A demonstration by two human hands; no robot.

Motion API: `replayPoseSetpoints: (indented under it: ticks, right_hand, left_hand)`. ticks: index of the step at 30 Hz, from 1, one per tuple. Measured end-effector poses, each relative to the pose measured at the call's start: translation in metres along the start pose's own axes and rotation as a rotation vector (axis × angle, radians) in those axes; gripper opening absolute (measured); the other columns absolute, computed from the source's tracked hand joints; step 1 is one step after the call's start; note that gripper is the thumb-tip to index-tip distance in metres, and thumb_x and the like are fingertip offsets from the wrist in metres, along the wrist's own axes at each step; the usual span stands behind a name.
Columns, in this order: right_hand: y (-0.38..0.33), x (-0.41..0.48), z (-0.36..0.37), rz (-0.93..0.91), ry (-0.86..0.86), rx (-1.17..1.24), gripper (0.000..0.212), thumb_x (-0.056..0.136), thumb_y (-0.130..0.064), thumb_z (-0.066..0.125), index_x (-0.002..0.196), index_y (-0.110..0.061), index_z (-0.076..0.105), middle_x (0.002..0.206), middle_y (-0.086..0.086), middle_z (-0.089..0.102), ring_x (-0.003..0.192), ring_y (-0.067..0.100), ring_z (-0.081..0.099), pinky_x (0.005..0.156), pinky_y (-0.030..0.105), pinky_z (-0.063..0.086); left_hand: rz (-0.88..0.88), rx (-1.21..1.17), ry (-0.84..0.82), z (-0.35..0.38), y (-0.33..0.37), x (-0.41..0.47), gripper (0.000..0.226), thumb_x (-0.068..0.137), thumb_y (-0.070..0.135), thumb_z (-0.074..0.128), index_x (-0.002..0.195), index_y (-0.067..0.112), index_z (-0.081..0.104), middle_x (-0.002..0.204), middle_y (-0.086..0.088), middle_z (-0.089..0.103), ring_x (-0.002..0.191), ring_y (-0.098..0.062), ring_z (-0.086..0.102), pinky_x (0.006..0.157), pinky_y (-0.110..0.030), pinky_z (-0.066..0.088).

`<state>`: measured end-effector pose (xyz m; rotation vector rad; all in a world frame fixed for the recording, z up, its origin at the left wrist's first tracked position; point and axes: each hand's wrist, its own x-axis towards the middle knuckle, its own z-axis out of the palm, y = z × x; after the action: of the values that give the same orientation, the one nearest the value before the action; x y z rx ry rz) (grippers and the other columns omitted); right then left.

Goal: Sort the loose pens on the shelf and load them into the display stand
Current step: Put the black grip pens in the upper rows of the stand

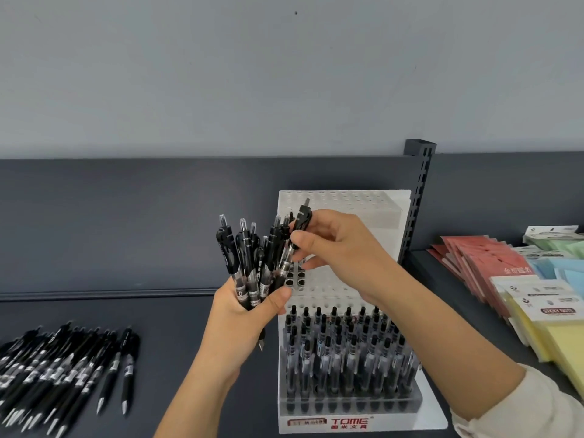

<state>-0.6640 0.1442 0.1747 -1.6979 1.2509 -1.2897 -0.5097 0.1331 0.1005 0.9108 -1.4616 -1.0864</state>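
My left hand (243, 314) grips a bundle of several black click pens (249, 257), held upright with their buttons up, just left of the white tiered display stand (347, 279). My right hand (335, 248) pinches one black pen (297, 235) between thumb and fingers, at the top of the bundle and over the stand's upper holes. The stand's lower front rows hold several pens (344, 349); its upper rows show open holes. A pile of loose black pens (60, 371) lies on the dark shelf at the lower left.
Packs of coloured sticky notes and red packets (512, 279) lie on the shelf to the right of the stand. A slotted black upright (417, 197) rises behind the stand. The dark shelf surface (177, 327) stretches between the pile and the stand.
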Motion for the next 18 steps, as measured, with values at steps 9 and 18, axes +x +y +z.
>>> replayPoseSetpoints:
  ticks: [9, 18]
  right_hand:
    - [-0.008, 0.009, -0.033, -0.070, 0.398, -0.043, 0.013, 0.091, -0.009, 0.057, 0.089, -0.020, 0.063, 0.080, -0.004, 0.067, 0.071, 0.008, 0.067, 0.068, 0.023, 0.058]
    - [0.025, 0.022, -0.025, -0.009, 0.341, -0.494, 0.013, 0.092, -0.020, 0.058, 0.091, -0.008, 0.063, 0.084, 0.003, 0.067, 0.078, 0.018, 0.063, 0.078, 0.039, 0.052]
  left_hand:
    - [-0.102, -0.131, 0.179, -0.007, -0.005, 0.002, 0.022, 0.079, 0.021, 0.069, 0.099, 0.021, 0.061, 0.086, 0.004, 0.074, 0.071, -0.006, 0.069, 0.067, -0.028, 0.046]
    - [-0.140, -0.128, 0.213, -0.011, -0.015, 0.003, 0.019, 0.080, 0.023, 0.072, 0.097, 0.020, 0.065, 0.069, 0.010, 0.061, 0.065, -0.014, 0.053, 0.058, -0.023, 0.041]
